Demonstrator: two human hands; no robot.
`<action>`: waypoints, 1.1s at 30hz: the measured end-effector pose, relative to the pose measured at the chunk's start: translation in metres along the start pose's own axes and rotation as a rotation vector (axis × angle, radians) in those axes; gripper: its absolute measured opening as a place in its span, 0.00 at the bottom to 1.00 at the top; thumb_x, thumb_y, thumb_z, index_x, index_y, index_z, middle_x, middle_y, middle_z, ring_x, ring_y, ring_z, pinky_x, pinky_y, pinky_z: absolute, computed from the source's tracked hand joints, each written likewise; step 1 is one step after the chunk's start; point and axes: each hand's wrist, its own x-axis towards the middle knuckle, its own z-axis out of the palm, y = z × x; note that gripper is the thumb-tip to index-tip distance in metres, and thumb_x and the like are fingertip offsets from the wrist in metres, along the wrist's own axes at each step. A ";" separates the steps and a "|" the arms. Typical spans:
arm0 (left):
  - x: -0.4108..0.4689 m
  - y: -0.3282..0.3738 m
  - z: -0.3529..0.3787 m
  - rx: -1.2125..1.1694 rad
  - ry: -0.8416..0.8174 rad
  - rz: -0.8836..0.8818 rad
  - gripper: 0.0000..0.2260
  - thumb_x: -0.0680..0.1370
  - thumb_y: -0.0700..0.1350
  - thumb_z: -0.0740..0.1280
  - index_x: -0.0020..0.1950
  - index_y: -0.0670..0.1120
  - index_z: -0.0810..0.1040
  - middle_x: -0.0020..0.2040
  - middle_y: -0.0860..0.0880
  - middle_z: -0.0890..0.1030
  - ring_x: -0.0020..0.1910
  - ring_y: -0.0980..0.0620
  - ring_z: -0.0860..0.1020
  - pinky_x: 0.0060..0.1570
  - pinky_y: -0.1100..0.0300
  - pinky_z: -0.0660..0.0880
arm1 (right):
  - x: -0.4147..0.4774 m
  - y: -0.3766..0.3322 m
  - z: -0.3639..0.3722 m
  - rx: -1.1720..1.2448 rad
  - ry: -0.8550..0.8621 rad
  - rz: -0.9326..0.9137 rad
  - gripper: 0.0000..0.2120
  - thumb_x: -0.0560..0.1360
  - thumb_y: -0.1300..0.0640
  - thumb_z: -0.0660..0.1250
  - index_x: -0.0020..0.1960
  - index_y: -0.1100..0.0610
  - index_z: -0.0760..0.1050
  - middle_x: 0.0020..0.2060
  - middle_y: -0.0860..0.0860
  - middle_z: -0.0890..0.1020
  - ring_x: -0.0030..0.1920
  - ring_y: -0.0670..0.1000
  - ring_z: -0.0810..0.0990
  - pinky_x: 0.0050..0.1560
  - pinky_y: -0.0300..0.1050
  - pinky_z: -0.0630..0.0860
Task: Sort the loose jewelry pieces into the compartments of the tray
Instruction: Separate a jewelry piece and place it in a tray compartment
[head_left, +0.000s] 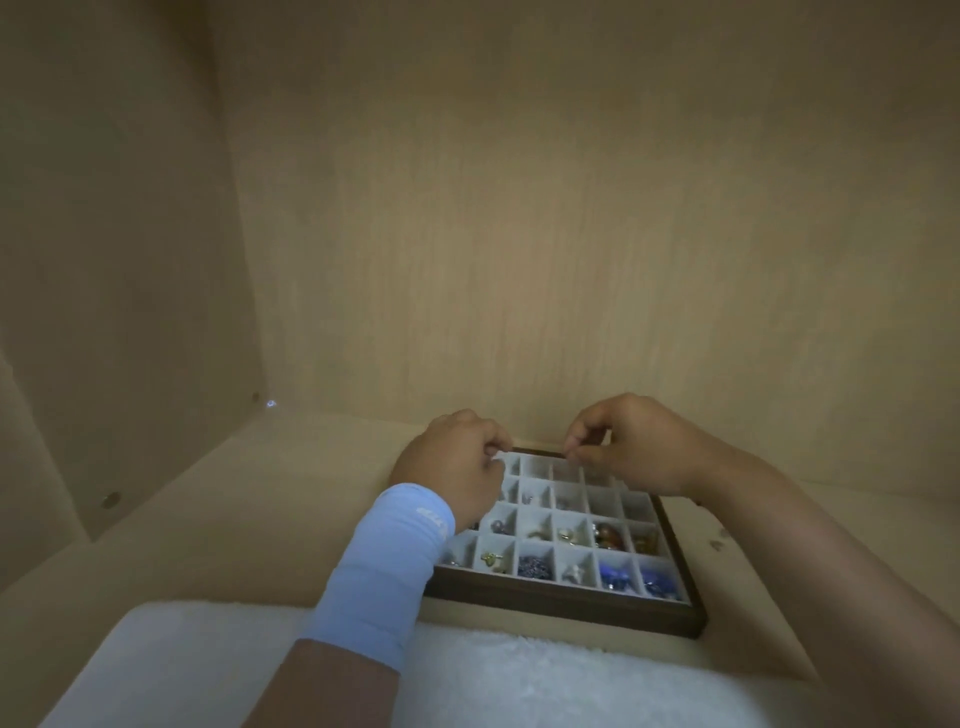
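A dark wooden tray (566, 610) with a grid of pale compartments lies on the shelf floor. Several compartments hold pieces: blue beads (615, 574) at the front right, a purple cluster (535, 565), an amber piece (605, 535), a gold piece (491, 560). My left hand (452, 462) hovers over the tray's far left corner with fingers pinched. My right hand (634, 447) is above the far edge, thumb and forefinger pinched together. Whatever lies between either hand's fingers is too small to make out.
Beige cabinet walls close in at the back and left (130, 260). A white fluffy cloth (493, 680) lies in front of the tray. A few small loose pieces (717, 543) rest on the shelf right of the tray. A light blue wrist sleeve (384, 566) covers my left forearm.
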 end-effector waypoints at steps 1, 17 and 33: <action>0.000 0.011 0.005 0.017 -0.016 0.048 0.10 0.78 0.45 0.64 0.56 0.56 0.80 0.53 0.56 0.76 0.55 0.56 0.73 0.55 0.59 0.73 | -0.011 0.009 -0.006 0.013 0.007 0.024 0.04 0.75 0.53 0.73 0.43 0.45 0.84 0.38 0.37 0.83 0.41 0.33 0.79 0.37 0.27 0.70; 0.002 0.137 0.085 0.020 -0.226 0.221 0.08 0.76 0.49 0.66 0.52 0.57 0.82 0.52 0.54 0.79 0.58 0.52 0.72 0.60 0.56 0.71 | -0.092 0.102 -0.037 0.077 -0.147 0.251 0.11 0.66 0.60 0.80 0.34 0.45 0.83 0.28 0.41 0.82 0.30 0.37 0.77 0.36 0.30 0.73; 0.014 0.130 0.099 -0.417 -0.083 0.041 0.05 0.73 0.44 0.73 0.47 0.54 0.81 0.43 0.57 0.83 0.47 0.57 0.79 0.49 0.68 0.75 | -0.083 0.096 -0.029 0.446 0.141 0.173 0.06 0.73 0.63 0.74 0.42 0.53 0.85 0.33 0.46 0.84 0.33 0.40 0.79 0.36 0.35 0.77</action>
